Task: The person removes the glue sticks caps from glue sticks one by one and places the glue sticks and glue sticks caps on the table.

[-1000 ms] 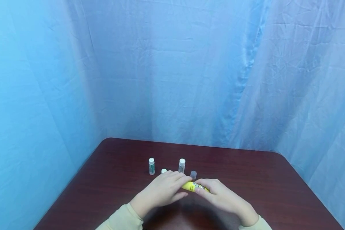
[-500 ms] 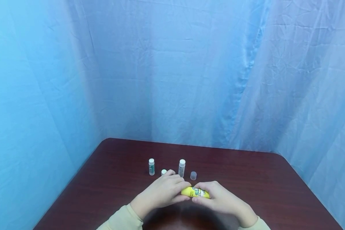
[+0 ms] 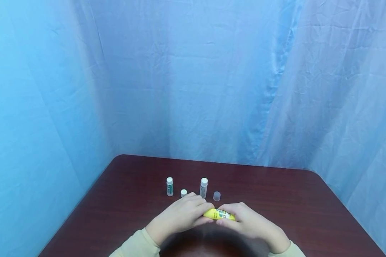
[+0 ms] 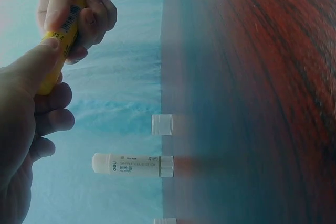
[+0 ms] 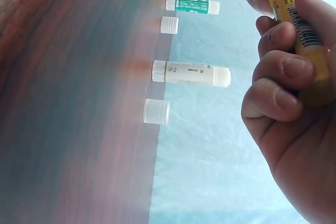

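A yellow glue stick (image 3: 220, 214) lies sideways in the air between my two hands, low in the middle of the head view. My left hand (image 3: 183, 214) pinches its left end between thumb and fingers. Around its right end, my right hand (image 3: 249, 221) curls its fingers, with a printed barcode showing between them in the right wrist view. Both ends of the yellow stick (image 4: 63, 38) are partly covered by the fingers. Just beyond the hands stands a white glue stick (image 3: 203, 188), with a translucent cap (image 3: 217, 196) to its right.
A green-labelled glue stick (image 3: 169, 186) stands upright farther left on the dark red-brown table (image 3: 141, 171). Between the two standing sticks is a small white cap (image 3: 183, 192), close to the left fingers. Pale blue curtains (image 3: 199, 89) hang behind and at both sides.
The yellow glue stick has come slightly lower and nearer my body, turning level. My left fingers have closed round its left end. Over the last half second the hands barely move.
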`<state>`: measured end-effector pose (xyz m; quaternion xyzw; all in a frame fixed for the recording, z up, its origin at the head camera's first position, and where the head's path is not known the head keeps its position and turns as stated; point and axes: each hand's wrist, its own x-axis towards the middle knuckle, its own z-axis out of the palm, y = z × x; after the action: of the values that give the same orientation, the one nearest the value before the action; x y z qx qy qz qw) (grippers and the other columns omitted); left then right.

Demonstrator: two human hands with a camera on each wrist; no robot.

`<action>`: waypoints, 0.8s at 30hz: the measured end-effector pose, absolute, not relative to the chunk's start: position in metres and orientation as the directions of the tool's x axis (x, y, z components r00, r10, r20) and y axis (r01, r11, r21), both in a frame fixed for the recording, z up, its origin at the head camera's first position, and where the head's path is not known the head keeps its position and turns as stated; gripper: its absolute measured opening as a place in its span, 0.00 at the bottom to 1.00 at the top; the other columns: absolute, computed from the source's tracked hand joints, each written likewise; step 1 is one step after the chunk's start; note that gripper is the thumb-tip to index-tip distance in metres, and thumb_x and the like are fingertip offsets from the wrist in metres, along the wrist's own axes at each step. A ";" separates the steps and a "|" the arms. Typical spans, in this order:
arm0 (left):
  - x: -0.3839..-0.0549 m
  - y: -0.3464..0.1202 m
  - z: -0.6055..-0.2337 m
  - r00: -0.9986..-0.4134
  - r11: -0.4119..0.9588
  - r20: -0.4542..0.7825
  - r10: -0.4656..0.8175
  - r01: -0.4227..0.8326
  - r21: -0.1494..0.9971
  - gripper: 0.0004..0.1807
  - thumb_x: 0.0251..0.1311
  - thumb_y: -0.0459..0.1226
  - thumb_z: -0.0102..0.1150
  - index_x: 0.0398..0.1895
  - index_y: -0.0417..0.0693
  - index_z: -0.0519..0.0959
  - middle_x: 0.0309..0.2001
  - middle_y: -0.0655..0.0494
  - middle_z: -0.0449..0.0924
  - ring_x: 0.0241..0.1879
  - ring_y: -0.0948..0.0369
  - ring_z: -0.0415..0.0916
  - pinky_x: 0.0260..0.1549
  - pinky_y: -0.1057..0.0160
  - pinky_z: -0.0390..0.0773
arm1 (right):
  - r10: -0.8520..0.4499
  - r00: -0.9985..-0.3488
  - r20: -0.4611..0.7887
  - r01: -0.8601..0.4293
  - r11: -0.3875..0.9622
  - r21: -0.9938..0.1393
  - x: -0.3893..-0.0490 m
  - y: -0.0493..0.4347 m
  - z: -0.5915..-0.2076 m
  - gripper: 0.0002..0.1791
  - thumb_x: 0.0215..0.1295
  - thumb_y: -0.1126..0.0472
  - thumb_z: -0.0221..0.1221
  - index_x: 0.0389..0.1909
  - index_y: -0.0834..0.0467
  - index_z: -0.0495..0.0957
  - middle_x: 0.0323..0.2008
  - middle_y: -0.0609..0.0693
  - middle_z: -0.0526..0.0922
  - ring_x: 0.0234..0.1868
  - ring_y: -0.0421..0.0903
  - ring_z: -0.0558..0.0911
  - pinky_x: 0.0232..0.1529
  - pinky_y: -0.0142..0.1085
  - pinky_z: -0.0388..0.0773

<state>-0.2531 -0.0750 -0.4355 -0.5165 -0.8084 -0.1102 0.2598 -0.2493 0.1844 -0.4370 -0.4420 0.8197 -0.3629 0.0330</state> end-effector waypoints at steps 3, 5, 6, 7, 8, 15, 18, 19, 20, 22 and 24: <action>-0.254 -0.076 -0.436 -0.338 0.443 0.525 0.781 0.893 -0.084 0.13 0.66 0.51 0.66 0.45 0.55 0.81 0.31 0.69 0.73 0.33 0.70 0.67 0.42 0.68 0.70 | -0.756 -0.591 0.280 -0.719 0.337 -0.608 -0.250 0.184 -0.438 0.03 0.75 0.53 0.60 0.46 0.44 0.79 0.31 0.34 0.78 0.29 0.32 0.77 0.30 0.31 0.78; -0.254 -0.076 -0.437 -0.346 0.444 0.517 0.782 0.893 -0.073 0.13 0.66 0.51 0.66 0.44 0.55 0.80 0.30 0.69 0.73 0.33 0.70 0.67 0.42 0.68 0.70 | -0.760 -0.581 0.289 -0.731 0.332 -0.596 -0.251 0.184 -0.438 0.03 0.75 0.54 0.60 0.46 0.44 0.79 0.31 0.34 0.78 0.29 0.32 0.76 0.30 0.30 0.78; -0.254 -0.076 -0.437 -0.348 0.443 0.515 0.783 0.894 -0.069 0.13 0.66 0.51 0.66 0.44 0.55 0.80 0.30 0.69 0.73 0.33 0.70 0.67 0.42 0.68 0.70 | -0.763 -0.574 0.297 -0.741 0.329 -0.585 -0.251 0.184 -0.439 0.03 0.75 0.54 0.60 0.46 0.44 0.79 0.31 0.34 0.78 0.29 0.31 0.76 0.30 0.29 0.78; -0.254 -0.076 -0.437 -0.350 0.443 0.514 0.783 0.894 -0.065 0.13 0.66 0.51 0.66 0.44 0.55 0.80 0.31 0.69 0.73 0.33 0.70 0.67 0.42 0.68 0.70 | -0.764 -0.568 0.306 -0.750 0.327 -0.574 -0.251 0.184 -0.439 0.03 0.75 0.54 0.60 0.46 0.44 0.79 0.31 0.33 0.77 0.30 0.31 0.76 0.30 0.29 0.77; -0.255 -0.076 -0.437 -0.352 0.444 0.513 0.783 0.894 -0.065 0.13 0.66 0.51 0.66 0.44 0.55 0.80 0.31 0.69 0.73 0.33 0.70 0.67 0.42 0.68 0.70 | -0.765 -0.562 0.315 -0.758 0.323 -0.566 -0.251 0.184 -0.439 0.03 0.75 0.55 0.60 0.46 0.44 0.79 0.31 0.33 0.77 0.30 0.31 0.76 0.30 0.29 0.77; -0.255 -0.075 -0.437 -0.354 0.448 0.512 0.783 0.892 -0.068 0.13 0.68 0.52 0.64 0.43 0.55 0.80 0.30 0.69 0.72 0.33 0.70 0.67 0.42 0.69 0.69 | -0.768 -0.546 0.335 -0.774 0.309 -0.553 -0.251 0.185 -0.437 0.06 0.75 0.56 0.60 0.49 0.45 0.79 0.33 0.33 0.78 0.31 0.31 0.77 0.32 0.29 0.78; -0.255 -0.076 -0.437 -0.351 0.446 0.511 0.785 0.892 -0.073 0.13 0.68 0.52 0.64 0.43 0.55 0.80 0.30 0.69 0.72 0.33 0.70 0.67 0.42 0.68 0.69 | -0.774 -0.540 0.332 -0.775 0.302 -0.555 -0.251 0.185 -0.437 0.06 0.75 0.56 0.60 0.49 0.45 0.79 0.33 0.34 0.78 0.31 0.31 0.77 0.32 0.29 0.78; -0.255 -0.076 -0.437 -0.350 0.446 0.510 0.786 0.892 -0.074 0.13 0.68 0.52 0.64 0.43 0.55 0.80 0.30 0.69 0.72 0.33 0.70 0.67 0.42 0.68 0.69 | -0.776 -0.536 0.333 -0.777 0.299 -0.554 -0.251 0.185 -0.436 0.06 0.75 0.57 0.60 0.48 0.45 0.79 0.33 0.34 0.78 0.31 0.31 0.77 0.32 0.29 0.77; -0.255 -0.076 -0.437 -0.351 0.445 0.509 0.786 0.893 -0.072 0.13 0.68 0.52 0.64 0.42 0.55 0.80 0.30 0.69 0.72 0.33 0.70 0.67 0.42 0.68 0.69 | -0.778 -0.532 0.334 -0.779 0.296 -0.553 -0.252 0.185 -0.436 0.06 0.75 0.57 0.60 0.48 0.45 0.79 0.33 0.34 0.78 0.31 0.31 0.77 0.31 0.29 0.77; -0.256 -0.076 -0.438 -0.353 0.443 0.506 0.787 0.894 -0.065 0.12 0.68 0.52 0.64 0.42 0.55 0.80 0.30 0.69 0.72 0.33 0.70 0.67 0.41 0.68 0.69 | -0.781 -0.523 0.341 -0.788 0.292 -0.542 -0.252 0.184 -0.437 0.05 0.75 0.58 0.60 0.47 0.45 0.79 0.33 0.34 0.78 0.31 0.31 0.76 0.31 0.28 0.77; -0.256 -0.077 -0.438 -0.356 0.442 0.504 0.787 0.895 -0.058 0.12 0.68 0.51 0.64 0.42 0.55 0.79 0.29 0.69 0.71 0.32 0.70 0.67 0.41 0.68 0.69 | -0.784 -0.515 0.347 -0.797 0.290 -0.530 -0.252 0.184 -0.437 0.05 0.75 0.58 0.60 0.46 0.44 0.79 0.32 0.33 0.77 0.31 0.31 0.76 0.31 0.28 0.77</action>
<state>-0.2559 -0.0766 -0.4382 -0.5158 -0.8154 -0.1140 0.2368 -0.2523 0.1839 -0.4367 -0.4921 0.8030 -0.3359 -0.0099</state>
